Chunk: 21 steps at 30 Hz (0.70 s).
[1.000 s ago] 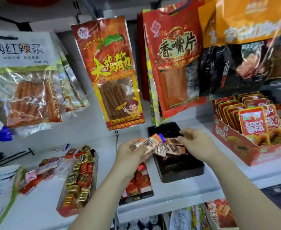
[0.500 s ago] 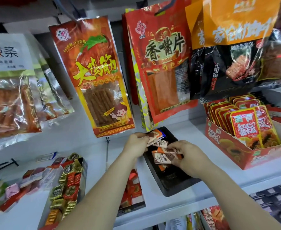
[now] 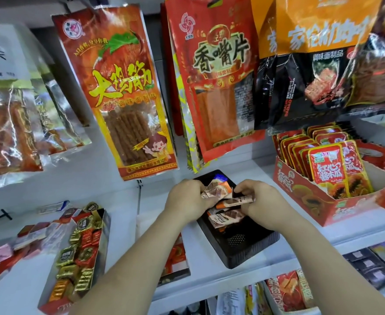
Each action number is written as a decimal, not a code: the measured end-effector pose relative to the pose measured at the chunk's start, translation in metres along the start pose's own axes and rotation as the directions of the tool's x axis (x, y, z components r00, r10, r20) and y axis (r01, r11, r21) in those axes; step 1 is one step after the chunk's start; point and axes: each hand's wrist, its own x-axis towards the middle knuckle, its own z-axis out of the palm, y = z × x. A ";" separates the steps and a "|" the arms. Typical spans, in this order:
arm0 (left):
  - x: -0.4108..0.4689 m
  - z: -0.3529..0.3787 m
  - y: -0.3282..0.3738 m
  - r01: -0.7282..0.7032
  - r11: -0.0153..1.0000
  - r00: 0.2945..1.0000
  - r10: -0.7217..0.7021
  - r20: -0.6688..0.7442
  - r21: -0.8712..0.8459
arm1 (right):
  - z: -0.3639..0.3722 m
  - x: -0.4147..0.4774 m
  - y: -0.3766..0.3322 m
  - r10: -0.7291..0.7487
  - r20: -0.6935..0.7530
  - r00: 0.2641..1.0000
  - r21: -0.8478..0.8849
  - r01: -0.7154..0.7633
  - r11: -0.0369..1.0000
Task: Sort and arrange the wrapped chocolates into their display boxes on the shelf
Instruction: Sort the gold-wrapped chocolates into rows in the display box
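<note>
Head view shows both my hands over the black tray [image 3: 243, 248], which sits askew on the shelf [image 3: 209, 283] with 1 corner close to the front edge. My left hand [image 3: 187, 198] is clenched round a loose fan of wrapped chocolates [image 3: 216, 189], held above the tray's back end. My right hand [image 3: 264, 201] pinches 1 bar [image 3: 237, 200] by its end, thumb and fingers curled on the wrapper, just above the few bars [image 3: 225, 218] already lying in the tray.

The wrappers look slick, and I judge the fan to be the weak point. If I tug the bar free too sharply, its neighbours could slide out of my left grip and land crooked in the tray, or skip onto the shelf and off its front edge. Pressing down while laying the bar could also nudge the tray nearer that edge. A bar set crosswise would spoil the row and need redoing.
</note>
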 end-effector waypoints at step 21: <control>-0.030 0.010 0.005 -0.157 0.961 0.987 0.160 -0.007 -0.228 | -0.005 -0.005 -0.020 -0.012 -0.094 0.996 0.015 0.013 1.000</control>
